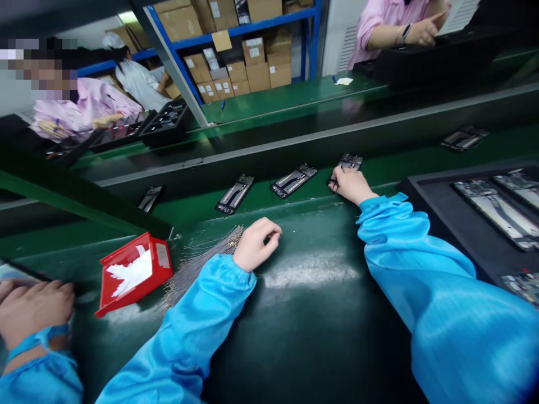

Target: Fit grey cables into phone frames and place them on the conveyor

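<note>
My right hand [351,184] reaches out to the green conveyor belt [391,165] and its fingers close round the near end of a dark phone frame [348,164]. Two more phone frames [293,180] [235,194] lie in a row to its left on the belt, and a further one [150,197] lies farther left. My left hand [255,243] rests on the dark green bench [320,314] with fingers curled in a loose pinch beside a pile of thin metal wires [197,261]; what it pinches is too small to name.
A red tray [133,272] with white scraps sits left of the wires. A black tray [488,219] of phone frames is at the right. A neighbour's hand [33,306] rests at lower left. People in pink work across the belt, with shelves of cardboard boxes [248,62] behind.
</note>
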A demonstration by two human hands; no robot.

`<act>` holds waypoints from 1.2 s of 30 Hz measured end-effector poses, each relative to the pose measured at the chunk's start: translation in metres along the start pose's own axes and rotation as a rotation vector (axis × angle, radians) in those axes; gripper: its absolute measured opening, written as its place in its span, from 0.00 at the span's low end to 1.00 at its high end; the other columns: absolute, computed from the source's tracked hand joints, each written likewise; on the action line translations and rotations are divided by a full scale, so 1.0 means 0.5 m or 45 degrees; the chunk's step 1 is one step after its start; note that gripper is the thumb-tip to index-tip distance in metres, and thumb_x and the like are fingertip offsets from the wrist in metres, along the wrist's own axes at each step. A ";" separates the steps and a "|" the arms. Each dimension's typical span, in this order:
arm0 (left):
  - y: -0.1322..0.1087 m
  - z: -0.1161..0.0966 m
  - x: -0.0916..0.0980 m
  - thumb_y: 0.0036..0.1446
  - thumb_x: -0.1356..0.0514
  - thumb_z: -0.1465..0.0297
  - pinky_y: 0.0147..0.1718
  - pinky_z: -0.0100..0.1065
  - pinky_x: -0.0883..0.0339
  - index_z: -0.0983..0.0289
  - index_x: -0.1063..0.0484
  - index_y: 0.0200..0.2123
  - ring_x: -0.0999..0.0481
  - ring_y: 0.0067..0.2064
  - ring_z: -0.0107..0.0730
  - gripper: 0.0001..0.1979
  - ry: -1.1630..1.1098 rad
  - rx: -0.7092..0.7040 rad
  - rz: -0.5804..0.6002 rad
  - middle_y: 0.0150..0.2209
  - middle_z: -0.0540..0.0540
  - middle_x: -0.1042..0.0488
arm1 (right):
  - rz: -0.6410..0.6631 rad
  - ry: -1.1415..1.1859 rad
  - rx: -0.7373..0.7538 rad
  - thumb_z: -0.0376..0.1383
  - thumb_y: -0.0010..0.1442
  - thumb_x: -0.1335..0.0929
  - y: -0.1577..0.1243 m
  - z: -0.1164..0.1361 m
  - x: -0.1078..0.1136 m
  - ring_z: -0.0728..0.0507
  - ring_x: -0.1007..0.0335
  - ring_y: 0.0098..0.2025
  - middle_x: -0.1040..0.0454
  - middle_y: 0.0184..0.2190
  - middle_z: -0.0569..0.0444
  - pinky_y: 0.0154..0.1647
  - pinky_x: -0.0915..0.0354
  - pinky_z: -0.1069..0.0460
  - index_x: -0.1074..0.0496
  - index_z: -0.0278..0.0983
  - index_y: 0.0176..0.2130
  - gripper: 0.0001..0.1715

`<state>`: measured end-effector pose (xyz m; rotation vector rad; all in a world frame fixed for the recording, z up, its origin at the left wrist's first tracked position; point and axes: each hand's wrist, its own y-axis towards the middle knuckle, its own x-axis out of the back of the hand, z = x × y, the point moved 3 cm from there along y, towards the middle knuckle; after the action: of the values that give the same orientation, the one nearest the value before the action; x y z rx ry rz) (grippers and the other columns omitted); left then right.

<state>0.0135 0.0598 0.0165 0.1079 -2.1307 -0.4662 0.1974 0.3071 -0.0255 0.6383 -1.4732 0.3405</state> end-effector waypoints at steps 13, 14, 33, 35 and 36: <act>-0.005 0.002 -0.039 0.52 0.46 0.74 0.34 0.37 0.37 0.65 0.35 0.33 0.33 0.37 0.39 0.03 0.764 0.074 0.429 0.34 0.57 0.34 | 0.006 0.034 -0.129 0.51 0.50 0.35 0.001 -0.061 0.009 0.33 0.37 0.41 0.33 0.41 0.38 0.32 0.46 0.47 0.39 0.34 0.42 0.27; -0.005 -0.001 -0.046 0.52 0.47 0.76 0.33 0.37 0.38 0.65 0.35 0.32 0.33 0.36 0.39 0.03 0.807 0.067 0.419 0.33 0.58 0.34 | 0.045 0.049 -0.152 0.52 0.50 0.35 -0.002 -0.069 0.000 0.33 0.37 0.40 0.32 0.41 0.38 0.32 0.46 0.48 0.39 0.34 0.41 0.28; -0.008 -0.001 -0.069 0.50 0.50 0.76 0.29 0.30 0.40 0.63 0.39 0.29 0.35 0.29 0.29 0.04 0.359 0.128 0.298 0.27 0.50 0.36 | -0.028 0.469 0.557 0.47 0.55 0.37 -0.242 0.153 0.075 0.42 0.39 0.36 0.32 0.31 0.50 0.38 0.45 0.48 0.37 0.37 0.33 0.15; -0.010 -0.001 -0.071 0.50 0.50 0.77 0.29 0.28 0.40 0.62 0.39 0.29 0.36 0.29 0.28 0.04 0.281 0.147 0.292 0.26 0.49 0.37 | 0.003 0.601 0.620 0.41 0.58 0.38 -0.277 0.197 0.077 0.43 0.40 0.35 0.32 0.30 0.50 0.36 0.44 0.50 0.36 0.37 0.33 0.09; -0.011 -0.001 -0.072 0.50 0.50 0.77 0.29 0.28 0.41 0.63 0.39 0.29 0.36 0.29 0.27 0.04 0.255 0.150 0.287 0.26 0.48 0.37 | 0.016 0.639 0.648 0.40 0.58 0.38 -0.288 0.214 0.077 0.43 0.40 0.35 0.32 0.30 0.50 0.35 0.43 0.50 0.36 0.36 0.33 0.08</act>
<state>0.0338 0.0635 -0.0137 -0.0188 -1.9444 -0.1885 0.1978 0.1235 -0.0177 0.8707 -0.9069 0.8369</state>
